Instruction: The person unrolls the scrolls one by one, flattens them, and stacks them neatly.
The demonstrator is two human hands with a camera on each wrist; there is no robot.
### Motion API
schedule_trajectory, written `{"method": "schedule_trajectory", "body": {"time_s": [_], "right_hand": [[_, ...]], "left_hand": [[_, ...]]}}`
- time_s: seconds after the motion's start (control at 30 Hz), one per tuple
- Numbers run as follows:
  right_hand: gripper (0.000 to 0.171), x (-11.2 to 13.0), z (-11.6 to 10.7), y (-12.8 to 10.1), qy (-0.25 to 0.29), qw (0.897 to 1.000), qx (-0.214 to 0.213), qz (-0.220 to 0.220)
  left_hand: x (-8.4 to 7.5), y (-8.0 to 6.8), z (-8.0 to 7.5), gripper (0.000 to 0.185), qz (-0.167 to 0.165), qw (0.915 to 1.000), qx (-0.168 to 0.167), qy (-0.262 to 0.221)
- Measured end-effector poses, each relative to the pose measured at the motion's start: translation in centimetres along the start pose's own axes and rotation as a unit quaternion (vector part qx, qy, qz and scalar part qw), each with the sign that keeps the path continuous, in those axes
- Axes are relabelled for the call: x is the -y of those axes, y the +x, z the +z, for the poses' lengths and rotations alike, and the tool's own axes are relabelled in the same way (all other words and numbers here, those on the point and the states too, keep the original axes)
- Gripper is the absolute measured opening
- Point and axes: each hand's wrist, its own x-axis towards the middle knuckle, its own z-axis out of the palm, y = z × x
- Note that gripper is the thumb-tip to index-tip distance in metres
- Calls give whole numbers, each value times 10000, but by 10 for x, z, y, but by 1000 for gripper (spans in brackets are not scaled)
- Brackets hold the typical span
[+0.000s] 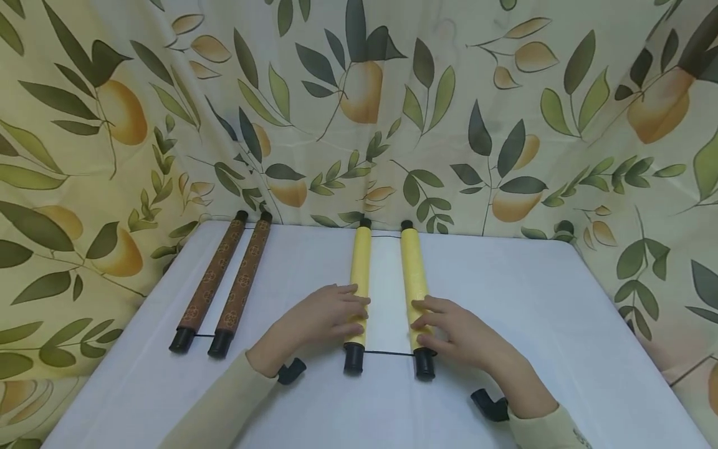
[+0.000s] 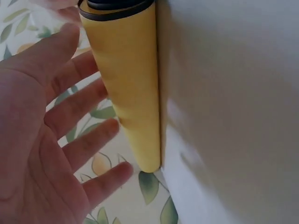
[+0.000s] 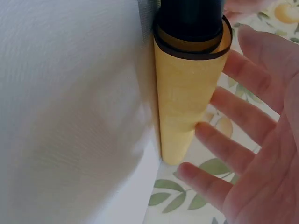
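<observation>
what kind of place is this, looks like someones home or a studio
Probably a makeshift recording corner rather than a lived-in room: a plain white table backed by a leaf-and-fruit print cloth hung as a backdrop, with only a yellow scroll and a brown scroll laid out.

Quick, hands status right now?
Left hand: open, fingers resting on left yellow roll.
Right hand: open, fingers resting on right yellow roll.

Yellow scroll, black end caps; brown patterned scroll left of it; white table; leaf-and-fruit print curtain.
</observation>
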Motion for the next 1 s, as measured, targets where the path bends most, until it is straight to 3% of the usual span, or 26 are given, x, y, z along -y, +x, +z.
{"method": "schedule_trajectory", "body": {"time_s": [0.13,0.27,0.53,0.77,1.0], "right_hand": [[25,-5,-7,-3,-99,9993,16,-366],[27,-7,-10,-5,-282,9983,-148,-479],[23,-9,-11,-12,-196,9998,-31,-95],[24,-10,-12,-15,-293,9994,-165,-120],[15,-9,-14,-17,-186,9997,-55,125]], "left_hand": [[1,1,2,31,166,9995,30,-267],[3,-5,3,31,325,9993,-163,-88],[4,-10,-2,28,289,9983,-267,-432],[4,-10,-1,29,266,9987,-314,-308],[9,-12,-1,32,389,9981,-432,-209]]}}
